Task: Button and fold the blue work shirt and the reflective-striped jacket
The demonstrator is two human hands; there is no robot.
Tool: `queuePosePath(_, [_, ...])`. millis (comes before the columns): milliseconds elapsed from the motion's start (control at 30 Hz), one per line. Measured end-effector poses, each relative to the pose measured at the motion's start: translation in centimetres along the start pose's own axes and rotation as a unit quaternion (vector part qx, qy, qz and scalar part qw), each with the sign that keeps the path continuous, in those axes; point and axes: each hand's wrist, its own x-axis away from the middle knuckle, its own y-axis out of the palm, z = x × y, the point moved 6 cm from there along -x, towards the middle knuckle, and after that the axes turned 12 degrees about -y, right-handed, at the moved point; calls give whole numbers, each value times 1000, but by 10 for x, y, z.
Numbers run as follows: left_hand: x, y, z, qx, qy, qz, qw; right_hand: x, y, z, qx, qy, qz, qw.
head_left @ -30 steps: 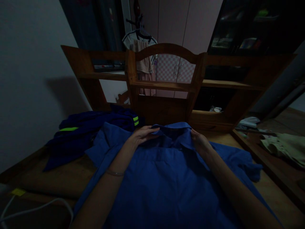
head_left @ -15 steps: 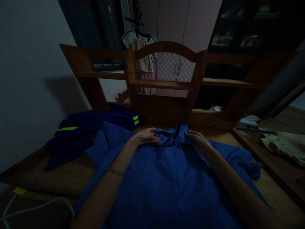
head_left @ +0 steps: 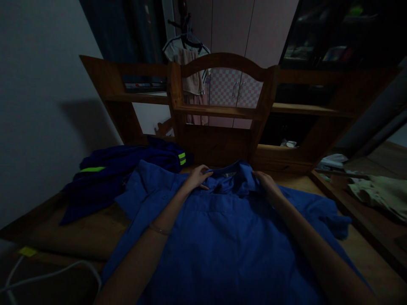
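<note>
A blue work shirt (head_left: 216,237) lies spread out in front of me, its collar at the far end and its sleeves out to both sides. My left hand (head_left: 197,178) is at the left side of the collar, with thumb and fingers around the collar's edge. On the collar's right side, my right hand (head_left: 266,183) pinches the cloth; some of its fingers are hidden. Between the hands the collar stands raised, and a small pale label (head_left: 229,174) shows inside its neck.
A dark blue garment (head_left: 117,167) with yellow-green bands lies crumpled at the left. Behind the shirt rises a wooden shelf unit (head_left: 219,111). A white cable (head_left: 57,272) runs at the lower left. Light cloth (head_left: 378,192) lies at the right, beyond a wooden ledge.
The collar has been spread and straightened, so the label inside now shows. My left hand has shifted slightly up along the collar; my right hand has moved slightly to the right.
</note>
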Motion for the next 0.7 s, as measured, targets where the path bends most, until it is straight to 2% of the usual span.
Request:
queuePosePath(133, [-5, -4, -1, 19, 11, 16, 1000, -1, -10, -3, 18, -39, 54, 998])
queuePosePath(300, [-3, -8, -1, 62, -31, 9, 998, -1, -9, -6, 33, -69, 76, 994])
queuePosePath(533, [2, -12, 4, 137, -69, -29, 988, -1, 13, -2, -21, -75, -12, 997])
queuePosePath(700, [7, -3, 8, 128, -70, -77, 986, -3, 15, -7, -27, -89, -23, 995])
